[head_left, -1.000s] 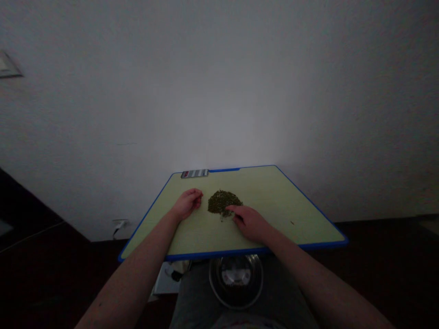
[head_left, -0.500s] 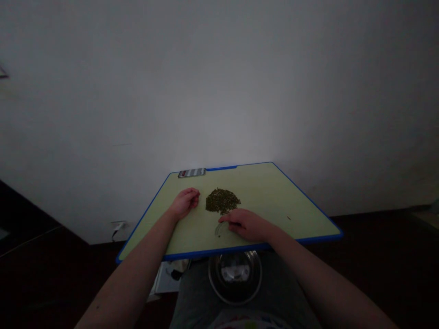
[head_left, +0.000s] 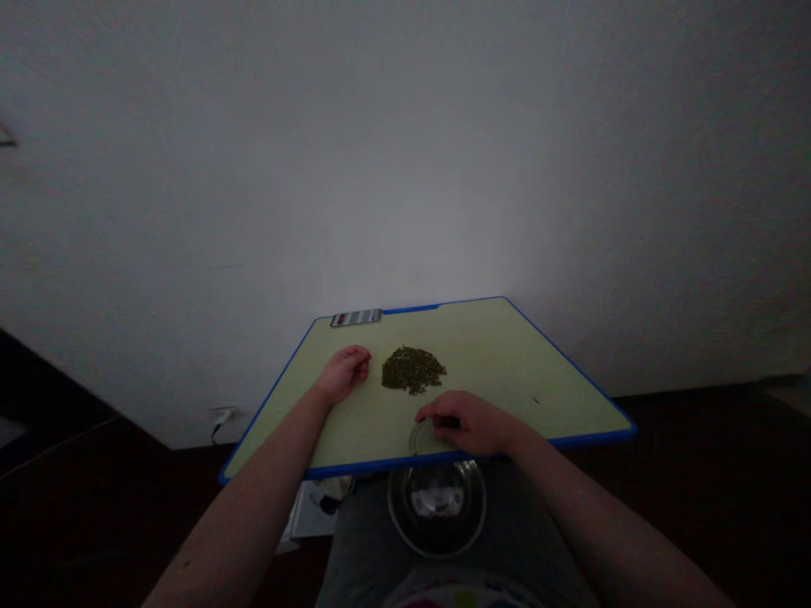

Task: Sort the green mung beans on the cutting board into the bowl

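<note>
On a pale yellow-green board (head_left: 494, 346) with a blue rim lies a pile of small greenish-brown grains (head_left: 413, 369). My right hand (head_left: 472, 420) is between the pile and the board's near edge, fingers curled over a clear round piece like a plastic lid (head_left: 418, 437), partly hidden by the hand. A dark speck shows beside that lid. Left of the pile, my left hand (head_left: 344, 372) rests on the board with its fingers curled in; whatever may be inside them is hidden. Below the near edge, a shiny metal bowl (head_left: 437, 540) sits on my lap.
A phone (head_left: 356, 317) lies at the board's far left corner. One thin reddish-brown bit (head_left: 536, 400) lies toward the right side. Behind the board stands a grey-white wall (head_left: 405, 169), with a plug and cable (head_left: 223, 417) low at left.
My right hand has drawn the clear lid from the pile's near edge toward me, closer to the board's rim. My left hand stays in place.
</note>
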Tool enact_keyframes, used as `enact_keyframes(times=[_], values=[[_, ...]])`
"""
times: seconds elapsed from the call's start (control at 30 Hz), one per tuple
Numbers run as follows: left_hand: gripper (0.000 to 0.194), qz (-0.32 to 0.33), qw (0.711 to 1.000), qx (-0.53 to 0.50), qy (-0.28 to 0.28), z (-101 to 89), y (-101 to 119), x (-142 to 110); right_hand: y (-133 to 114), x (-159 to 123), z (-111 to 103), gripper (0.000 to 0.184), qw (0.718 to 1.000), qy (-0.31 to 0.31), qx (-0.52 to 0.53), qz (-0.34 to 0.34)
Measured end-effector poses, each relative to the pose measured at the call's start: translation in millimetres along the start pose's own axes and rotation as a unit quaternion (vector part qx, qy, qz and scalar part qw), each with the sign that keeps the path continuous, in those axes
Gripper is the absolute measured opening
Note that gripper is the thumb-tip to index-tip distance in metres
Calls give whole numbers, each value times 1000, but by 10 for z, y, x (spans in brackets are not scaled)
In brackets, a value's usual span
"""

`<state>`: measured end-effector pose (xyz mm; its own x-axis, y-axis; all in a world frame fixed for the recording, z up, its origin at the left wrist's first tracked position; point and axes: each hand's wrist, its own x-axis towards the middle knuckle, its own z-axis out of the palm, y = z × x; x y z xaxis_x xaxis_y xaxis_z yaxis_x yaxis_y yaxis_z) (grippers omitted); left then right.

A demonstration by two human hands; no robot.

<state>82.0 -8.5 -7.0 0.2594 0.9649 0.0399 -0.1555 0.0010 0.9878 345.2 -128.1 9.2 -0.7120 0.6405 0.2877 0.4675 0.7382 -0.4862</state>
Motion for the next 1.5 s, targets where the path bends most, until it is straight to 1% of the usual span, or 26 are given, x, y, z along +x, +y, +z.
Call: enact_keyframes(times=[0.43, 0.53, 0.67, 0.77, 0.9, 1.27, 1.4, 1.5], values=[[19, 2, 1000, -3, 5, 7, 12, -9, -20, -16, -11, 36, 999, 9, 31, 13], [18, 6, 1000, -4, 5, 24, 21, -16, 11, -6, 23, 37, 997, 50, 31, 48], [19, 3, 1000, -1, 4, 40, 29, -19, 65, 59, 77, 41, 984, 120, -37, 130], [19, 0, 1000, 0, 6, 40, 32, -19, 96, 100, 104, 42, 972, 144, -74, 172], [20, 2, 1000, 3, 5, 40, 36, -24, 114, 112, 108, 41, 957, 170, -97, 213], [18, 6, 1000, 6, 0, 23, 17, -16, 122, 101, 89, 43, 939, 189, -96, 271], [17, 4, 1000, 3, 5, 25, 23, -18, 146, 107, 98, 43, 938, 193, -97, 273], [18, -1, 1000, 2, 13, 29, 27, -17, 166, 113, 106, 43, 941, 196, -95, 260]])
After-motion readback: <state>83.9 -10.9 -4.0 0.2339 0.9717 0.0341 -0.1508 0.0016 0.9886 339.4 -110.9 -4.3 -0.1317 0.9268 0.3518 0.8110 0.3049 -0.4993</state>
